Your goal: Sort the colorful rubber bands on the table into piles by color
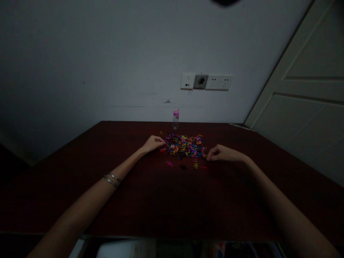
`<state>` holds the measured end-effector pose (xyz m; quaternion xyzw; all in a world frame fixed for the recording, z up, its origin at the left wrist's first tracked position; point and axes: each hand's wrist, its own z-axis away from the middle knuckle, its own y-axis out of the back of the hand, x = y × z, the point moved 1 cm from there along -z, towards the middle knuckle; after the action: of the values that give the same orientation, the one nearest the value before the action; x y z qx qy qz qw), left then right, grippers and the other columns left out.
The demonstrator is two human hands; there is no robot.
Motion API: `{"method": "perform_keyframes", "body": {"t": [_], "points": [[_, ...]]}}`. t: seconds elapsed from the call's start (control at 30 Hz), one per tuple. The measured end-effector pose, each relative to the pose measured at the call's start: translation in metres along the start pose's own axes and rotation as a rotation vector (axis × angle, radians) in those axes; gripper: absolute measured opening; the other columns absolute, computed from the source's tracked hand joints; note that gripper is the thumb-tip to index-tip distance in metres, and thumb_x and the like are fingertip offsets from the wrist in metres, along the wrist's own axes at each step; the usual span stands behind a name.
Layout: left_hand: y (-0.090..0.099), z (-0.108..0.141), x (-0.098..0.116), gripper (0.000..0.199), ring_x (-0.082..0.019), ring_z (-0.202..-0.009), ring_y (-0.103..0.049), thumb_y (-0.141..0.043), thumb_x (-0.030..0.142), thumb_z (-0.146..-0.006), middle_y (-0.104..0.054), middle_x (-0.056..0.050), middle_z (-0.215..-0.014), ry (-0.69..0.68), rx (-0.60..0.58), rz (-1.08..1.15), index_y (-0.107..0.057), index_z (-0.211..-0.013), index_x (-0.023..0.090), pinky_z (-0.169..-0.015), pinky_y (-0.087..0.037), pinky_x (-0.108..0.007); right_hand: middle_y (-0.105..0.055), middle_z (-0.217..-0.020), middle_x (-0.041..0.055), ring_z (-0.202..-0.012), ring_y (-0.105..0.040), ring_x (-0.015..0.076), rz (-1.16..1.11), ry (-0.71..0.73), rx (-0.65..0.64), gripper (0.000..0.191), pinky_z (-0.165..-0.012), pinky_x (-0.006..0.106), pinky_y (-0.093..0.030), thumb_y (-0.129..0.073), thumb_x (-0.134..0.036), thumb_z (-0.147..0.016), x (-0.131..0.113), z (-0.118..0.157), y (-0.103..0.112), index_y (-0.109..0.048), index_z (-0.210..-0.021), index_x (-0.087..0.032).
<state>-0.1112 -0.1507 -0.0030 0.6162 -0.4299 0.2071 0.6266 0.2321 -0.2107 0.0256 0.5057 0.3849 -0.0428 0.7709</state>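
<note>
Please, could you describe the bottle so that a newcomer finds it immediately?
Look at the dark reddish table, toward the pale wall behind it. Between the left hand and the right hand lies a heap of colourful bands; just behind it stands a small clear bottle. Its pink top and upright stance set it apart from the bands.

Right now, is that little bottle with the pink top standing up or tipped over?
Upright: the clear bottle stands on the table, pink top uppermost, just behind the pile of colourful bands.
</note>
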Motion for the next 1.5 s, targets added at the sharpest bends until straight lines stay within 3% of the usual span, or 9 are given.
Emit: {"method": "perform_keyframes", "body": {"t": [0.23,0.5,0.7,0.9,1.17,1.5], "points": [[0.010,-0.003,-0.012,0.025,-0.008,-0.047,-0.040,-0.061,0.033,-0.064,-0.050,0.002,-0.050,0.027,-0.117,-0.049,-0.067,-0.076,0.012,-0.047,-0.026,-0.021,-0.068,-0.079,0.0053,-0.074,-0.059,0.0180,-0.003,0.010,0.177,0.026,-0.070,0.030,-0.045,-0.056,-0.036,-0.069,0.020,-0.003,0.007,-0.068,-0.078,-0.015],[0.014,-0.006,-0.015,0.028,-0.006,-0.046,-0.036,-0.064,0.031,-0.057,-0.049,0.002,-0.050,0.037,-0.200,-0.101,-0.066,-0.077,0.011,-0.045,-0.023,-0.021,-0.066,-0.075,0.0046,-0.068,-0.057,0.0159,0.032,-0.040,0.210,0.026,-0.064,0.028,-0.044,-0.053,-0.034,-0.069,0.030,-0.006,0.006,-0.067,-0.078,-0.013],[0.015,0.000,-0.007,0.031,-0.006,-0.048,-0.036,-0.063,0.037,-0.060,-0.051,0.001,-0.053,0.007,-0.295,-0.101,-0.068,-0.075,0.011,-0.046,-0.021,-0.021,-0.067,-0.076,0.0045,-0.070,-0.058,0.0166,0.036,-0.048,0.261,0.025,-0.065,0.028,-0.045,-0.054,-0.033,-0.069,0.027,-0.007,0.005,-0.067,-0.078,-0.014],[0.015,0.006,-0.001,0.035,-0.006,-0.047,-0.032,-0.066,0.044,-0.059,-0.049,0.002,-0.050,0.013,-0.316,-0.090,-0.068,-0.073,0.012,-0.046,-0.019,-0.022,-0.067,-0.078,0.0049,-0.071,-0.059,0.0170,0.044,-0.030,0.249,0.025,-0.067,0.029,-0.045,-0.052,-0.034,-0.071,0.023,-0.006,0.003,-0.067,-0.079,-0.014],[0.018,0.005,-0.001,0.025,-0.007,-0.049,-0.039,-0.069,0.035,-0.055,-0.053,0.002,-0.051,-0.007,-0.397,-0.129,-0.067,-0.066,0.013,-0.049,-0.024,-0.021,-0.067,-0.079,0.0059,-0.073,-0.059,0.0178,0.080,0.004,0.236,0.024,-0.071,0.031,-0.045,-0.052,-0.032,-0.072,0.023,-0.007,0.002,-0.067,-0.078,-0.014],[0.018,0.005,0.000,0.023,-0.007,-0.050,-0.039,-0.064,0.033,-0.060,-0.054,0.001,-0.052,-0.020,-0.386,-0.162,-0.068,-0.069,0.012,-0.049,-0.025,-0.021,-0.068,-0.080,0.0063,-0.073,-0.059,0.0180,0.066,0.009,0.222,0.026,-0.070,0.031,-0.045,-0.053,-0.034,-0.072,0.024,-0.007,0.001,-0.067,-0.080,-0.014]]}}
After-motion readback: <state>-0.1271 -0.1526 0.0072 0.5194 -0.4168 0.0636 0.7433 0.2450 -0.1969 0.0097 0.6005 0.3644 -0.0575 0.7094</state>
